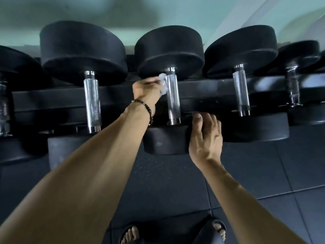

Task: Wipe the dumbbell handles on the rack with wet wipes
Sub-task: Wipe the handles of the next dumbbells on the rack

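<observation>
Left hand [146, 89]: a crumpled wet wipe [162, 83] is pinched in curled fingers and pressed to the left side of the middle handle [173, 95], near its top.
Right hand [205, 136]: the near head [166, 140] of that dumbbell is gripped, thumb laid on top, fingers wrapped round its right edge.
Rack [123, 97]: a dark rail is seen running behind the handles.
Neighbours: a handle to the left [92, 103] and one to the right [241, 92] are seen close by, untouched.
Bracelet [146, 108]: beads are worn at the left wrist.
Floor [263, 173]: dark tiles, sandalled feet [131, 233] cut off below.
Hidden: most of the wipe is covered by the hand; the outermost dumbbells are blurred and cropped.
</observation>
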Demonstrator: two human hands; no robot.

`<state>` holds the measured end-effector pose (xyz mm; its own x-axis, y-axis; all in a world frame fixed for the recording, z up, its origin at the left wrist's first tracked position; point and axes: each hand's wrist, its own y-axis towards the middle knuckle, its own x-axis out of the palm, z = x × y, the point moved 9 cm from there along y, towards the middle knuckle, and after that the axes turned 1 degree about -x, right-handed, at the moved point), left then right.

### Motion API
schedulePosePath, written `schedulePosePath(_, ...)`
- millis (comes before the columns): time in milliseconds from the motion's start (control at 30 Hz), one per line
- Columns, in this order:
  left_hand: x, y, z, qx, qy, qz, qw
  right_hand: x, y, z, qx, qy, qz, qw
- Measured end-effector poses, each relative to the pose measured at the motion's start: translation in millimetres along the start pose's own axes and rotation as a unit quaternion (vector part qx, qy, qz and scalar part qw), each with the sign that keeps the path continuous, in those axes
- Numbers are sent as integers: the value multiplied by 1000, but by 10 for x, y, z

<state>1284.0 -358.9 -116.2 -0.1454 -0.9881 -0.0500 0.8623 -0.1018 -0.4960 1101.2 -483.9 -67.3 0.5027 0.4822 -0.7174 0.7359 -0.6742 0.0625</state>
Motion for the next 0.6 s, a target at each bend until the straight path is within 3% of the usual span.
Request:
schedulePosePath(100, 108, 30, -28, -58, -72, -31, 995, -15, -4, 14, -19, -4, 12, 1000)
schedulePosePath(233, 176, -15, -319, -140, 15, -177, 974, 5, -9, 8, -18, -18, 7, 1000)
schedulePosePath(433, 375, 211, -269, -187, -163, -153, 957, -3, -11, 11, -18, -15, 5, 1000)
schedulePosePath(500, 381, 170, -320, -188, -127, -197, 954, 3, -17, 6, -16, -16, 4, 1000)
schedulePosePath(600, 326, 5, -457, -163, 18, -308, 937, -22, -27, -9, -21, -17, 12, 1000)
